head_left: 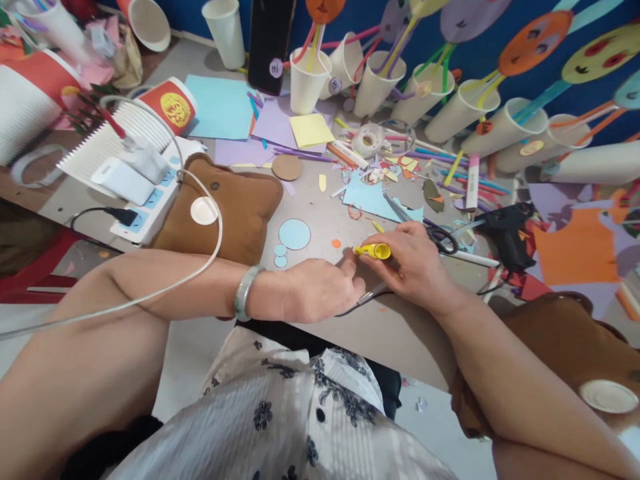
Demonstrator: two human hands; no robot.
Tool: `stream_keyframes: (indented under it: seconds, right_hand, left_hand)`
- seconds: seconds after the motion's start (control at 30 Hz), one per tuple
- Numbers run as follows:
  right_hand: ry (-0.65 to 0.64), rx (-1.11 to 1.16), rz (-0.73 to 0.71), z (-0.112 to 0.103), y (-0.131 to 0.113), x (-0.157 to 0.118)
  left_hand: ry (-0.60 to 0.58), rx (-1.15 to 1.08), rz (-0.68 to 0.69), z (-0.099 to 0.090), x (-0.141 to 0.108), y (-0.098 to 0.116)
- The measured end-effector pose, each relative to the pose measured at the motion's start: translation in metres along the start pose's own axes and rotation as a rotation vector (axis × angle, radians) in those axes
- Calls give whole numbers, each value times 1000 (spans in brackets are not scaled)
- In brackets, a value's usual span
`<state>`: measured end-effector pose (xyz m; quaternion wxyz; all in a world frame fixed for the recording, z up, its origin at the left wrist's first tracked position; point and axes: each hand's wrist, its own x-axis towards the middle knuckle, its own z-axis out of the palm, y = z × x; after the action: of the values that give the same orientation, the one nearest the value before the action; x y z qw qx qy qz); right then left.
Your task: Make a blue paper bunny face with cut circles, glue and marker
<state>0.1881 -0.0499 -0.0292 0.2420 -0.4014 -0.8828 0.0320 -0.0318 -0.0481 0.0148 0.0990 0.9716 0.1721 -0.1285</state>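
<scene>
My right hand [415, 263] pinches a short yellow tube [376, 251], which looks like a marker cap, with its hollow end facing right. Close beside it, my left hand [323, 288] has its fingers curled, the fingertips near the tube's left end. Whatever the left fingers hold, if anything, is hidden. Blue paper circles [295, 235] of different sizes lie above the left hand, and a small orange paper dot [337, 244] lies between them and the tube. Black-handled scissors [443, 239] rest just past the right hand. A dark cord with a shiny piece runs below both hands.
White paper cups [310, 80] with straws and paper faces line the back. A power strip [145, 213] with chargers and a brown cushion [225, 207] sit left; a white cable crosses my left arm. A black glue gun [507, 233] and orange paper [575, 247] lie right.
</scene>
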Motion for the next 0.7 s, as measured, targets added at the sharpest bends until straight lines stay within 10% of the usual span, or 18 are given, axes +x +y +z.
stream_keyframes:
  seconds: [0.27,0.47,0.7]
  right_hand:
    - [-4,-125,-35,5,5,-4]
    - [172,9,218,-3,6,-7]
    - [-51,65,145,-2,4,-3]
  left_hand:
    - [48,-11,10,7,2,-1]
    - [44,12,8,4,-1,-1]
    - [27,13,14,3,1,-1]
